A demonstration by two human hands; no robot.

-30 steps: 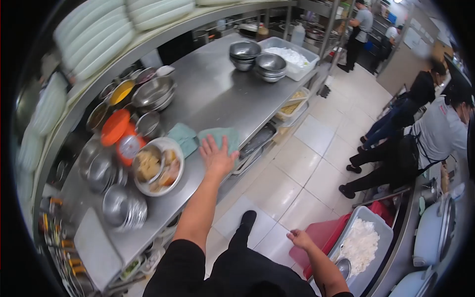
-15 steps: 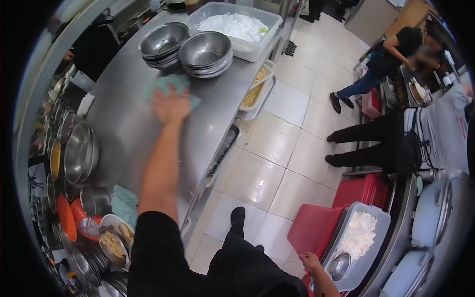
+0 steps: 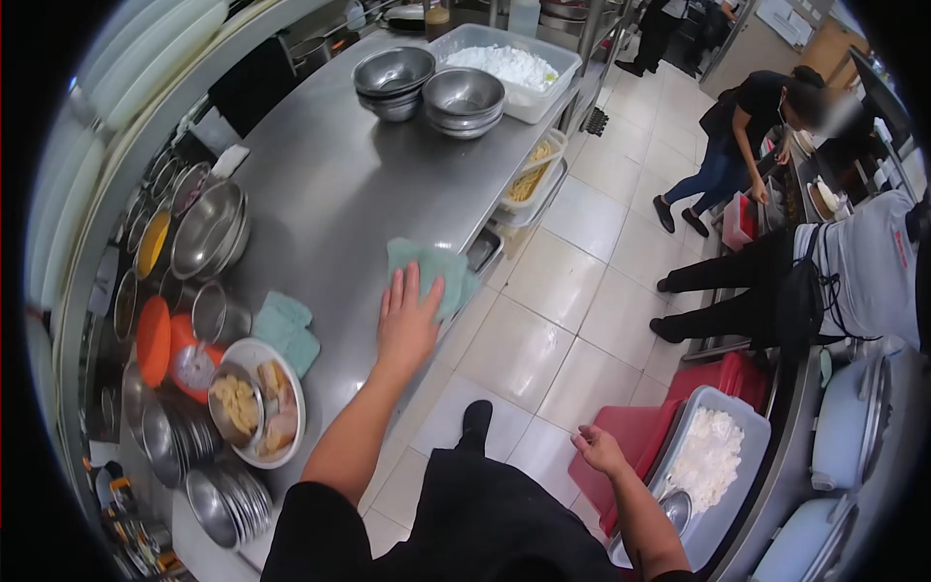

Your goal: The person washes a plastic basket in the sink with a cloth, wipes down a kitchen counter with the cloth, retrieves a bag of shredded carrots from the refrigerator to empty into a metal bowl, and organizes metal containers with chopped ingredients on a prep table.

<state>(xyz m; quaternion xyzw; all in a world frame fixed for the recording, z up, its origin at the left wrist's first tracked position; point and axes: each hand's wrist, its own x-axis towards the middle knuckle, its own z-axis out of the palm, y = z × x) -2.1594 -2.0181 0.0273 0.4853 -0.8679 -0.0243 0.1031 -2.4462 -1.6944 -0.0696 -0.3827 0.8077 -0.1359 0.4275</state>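
The left hand (image 3: 407, 320) lies on a green cloth (image 3: 425, 272), fingers a little spread, at the aisle-side edge of the steel table (image 3: 320, 184). A broad sweep of steel surface separates the cloth from two stacks of metal bowls (image 3: 464, 102) farther along. The right hand (image 3: 598, 451) hangs beside the table, fingers loosely bent and slightly apart, just by a red bin (image 3: 616, 441). Tiled floor (image 3: 543, 335) runs between the table and the opposite side, where two people stand.

Beyond the bowls, a translucent tub (image 3: 529, 105) holds white, powdery-looking stuff. Closer in, a white bowl (image 3: 298, 403) contains a smaller metal bowl of pale yellow chunks (image 3: 236, 405) beside larger food pieces (image 3: 279, 412). A grey tub (image 3: 754, 427) holds white, crumbly-looking contents (image 3: 706, 451) and a metal bowl (image 3: 676, 506).
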